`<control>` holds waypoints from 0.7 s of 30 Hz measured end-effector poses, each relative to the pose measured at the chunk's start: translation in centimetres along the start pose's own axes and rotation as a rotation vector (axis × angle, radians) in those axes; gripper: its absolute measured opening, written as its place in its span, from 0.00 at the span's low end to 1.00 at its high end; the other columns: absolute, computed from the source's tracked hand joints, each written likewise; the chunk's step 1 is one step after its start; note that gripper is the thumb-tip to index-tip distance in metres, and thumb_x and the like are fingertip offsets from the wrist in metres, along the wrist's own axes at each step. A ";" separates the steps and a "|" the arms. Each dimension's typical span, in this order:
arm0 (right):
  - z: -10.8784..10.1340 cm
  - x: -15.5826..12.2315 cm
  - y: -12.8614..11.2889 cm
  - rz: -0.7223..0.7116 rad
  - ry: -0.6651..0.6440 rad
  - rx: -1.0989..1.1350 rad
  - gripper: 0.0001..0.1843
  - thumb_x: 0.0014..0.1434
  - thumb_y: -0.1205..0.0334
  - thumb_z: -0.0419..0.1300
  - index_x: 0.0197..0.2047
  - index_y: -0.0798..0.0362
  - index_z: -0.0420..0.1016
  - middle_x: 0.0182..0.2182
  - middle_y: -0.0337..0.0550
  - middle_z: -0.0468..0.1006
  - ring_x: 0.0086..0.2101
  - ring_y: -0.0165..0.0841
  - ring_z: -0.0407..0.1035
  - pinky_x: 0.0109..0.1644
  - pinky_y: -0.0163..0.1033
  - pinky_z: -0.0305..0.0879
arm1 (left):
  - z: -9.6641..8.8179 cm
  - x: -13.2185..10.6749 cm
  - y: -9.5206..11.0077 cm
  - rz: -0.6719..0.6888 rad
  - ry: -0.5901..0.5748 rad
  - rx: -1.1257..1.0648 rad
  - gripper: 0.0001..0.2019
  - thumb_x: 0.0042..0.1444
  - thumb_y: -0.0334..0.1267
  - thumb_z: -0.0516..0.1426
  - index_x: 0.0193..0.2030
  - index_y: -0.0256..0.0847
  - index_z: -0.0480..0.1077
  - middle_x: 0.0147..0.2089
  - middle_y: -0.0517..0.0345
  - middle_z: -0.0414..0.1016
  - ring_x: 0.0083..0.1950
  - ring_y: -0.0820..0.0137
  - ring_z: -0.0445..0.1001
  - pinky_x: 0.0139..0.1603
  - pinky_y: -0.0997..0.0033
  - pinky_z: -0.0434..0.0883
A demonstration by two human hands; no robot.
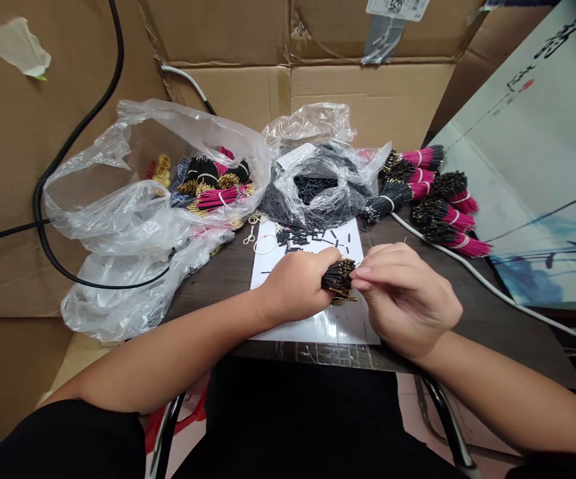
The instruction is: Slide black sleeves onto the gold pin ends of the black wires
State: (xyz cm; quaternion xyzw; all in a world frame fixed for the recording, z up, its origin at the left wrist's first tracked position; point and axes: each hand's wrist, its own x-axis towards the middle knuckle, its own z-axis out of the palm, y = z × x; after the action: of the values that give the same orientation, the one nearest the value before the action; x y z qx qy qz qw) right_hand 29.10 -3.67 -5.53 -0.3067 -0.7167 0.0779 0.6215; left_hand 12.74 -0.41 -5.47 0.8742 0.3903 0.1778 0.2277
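My left hand (298, 286) grips a dense bundle of thin black wires with gold terminals (338, 281) above a white paper sheet (312, 326). The fingertips of my right hand (402, 299) pinch together at the bundle's end; I cannot tell whether they hold a single wire. Short black tubes (295, 238) lie scattered on the paper beyond my hands. Farther back, a clear plastic bag (320, 189) holds many more black pieces. Several tied bundles of pink and black wires (437, 213) lie to the right.
A clear plastic bag (213, 179) at left holds more wire bundles. A black cable (63, 166) curves over the left, and a white cable (487, 286) crosses the dark table (208, 303). Cardboard sheets (368, 93) stand behind, with a printed board (532, 153) at right.
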 end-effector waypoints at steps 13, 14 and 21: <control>0.1 -0.1 0.1 -0.025 -0.021 0.002 0.17 0.48 0.75 0.66 0.41 0.47 0.76 0.31 0.37 0.79 0.30 0.31 0.73 0.34 0.41 0.72 | 0.1 -0.1 0.0 -0.009 -0.023 0.070 0.10 0.56 0.42 0.51 0.41 0.39 0.65 0.31 0.57 0.73 0.32 0.68 0.73 0.31 0.74 0.64; 0.0 -0.1 0.1 -0.036 -0.035 0.004 0.19 0.48 0.76 0.66 0.41 0.48 0.76 0.32 0.37 0.79 0.30 0.31 0.73 0.35 0.42 0.72 | 0.1 -0.1 0.0 -0.009 -0.023 0.066 0.10 0.56 0.42 0.51 0.41 0.39 0.65 0.31 0.57 0.73 0.32 0.68 0.73 0.31 0.74 0.64; -0.8 0.0 0.2 -0.156 -0.216 -0.051 0.20 0.47 0.73 0.67 0.45 0.50 0.75 0.35 0.40 0.79 0.34 0.32 0.72 0.39 0.42 0.70 | 0.1 -0.2 -0.2 0.010 -0.002 0.030 0.16 0.57 0.50 0.50 0.40 0.39 0.65 0.31 0.56 0.73 0.32 0.67 0.74 0.31 0.73 0.64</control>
State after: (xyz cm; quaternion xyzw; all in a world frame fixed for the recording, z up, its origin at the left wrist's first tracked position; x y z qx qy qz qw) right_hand 29.88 -3.79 -5.48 -0.2553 -0.8029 0.0437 0.5369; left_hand 12.56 -0.42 -5.70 0.8797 0.3882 0.1721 0.2140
